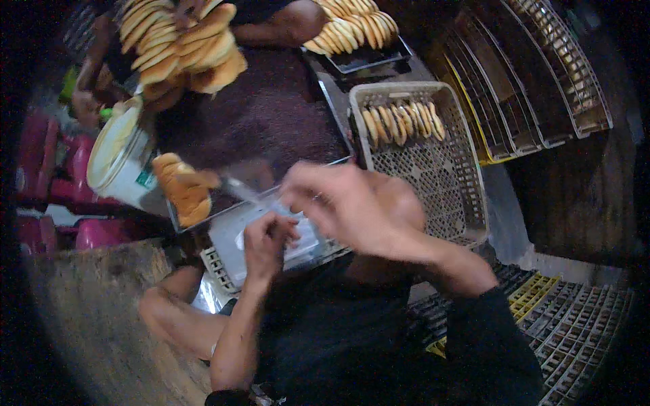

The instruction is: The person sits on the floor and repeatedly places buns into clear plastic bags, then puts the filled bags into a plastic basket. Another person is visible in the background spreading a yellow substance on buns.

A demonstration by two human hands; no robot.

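My left hand (266,246) is over a pale sheet with a stack of clear plastic bags (307,238), its fingers curled and apart with nothing visible in them. To its right, my right hand (343,208) is raised and motion-blurred with bent fingers; whether it pinches anything is unclear. A split bread bun (183,193) rests at the near left corner of a large tray of dark brown filling (244,116). Across that bun lies a blurred spreading tool (205,178) with a brown handle and a pale blade pointing towards my hands.
A plastic crate (482,203) on the right holds a row of filled buns (403,124). Opposite, another person's arm (277,25) is near stacked buns (177,45). A white bucket (119,157) stands left. More buns (355,28) fill a far tray. Empty crates (528,76) stand far right.
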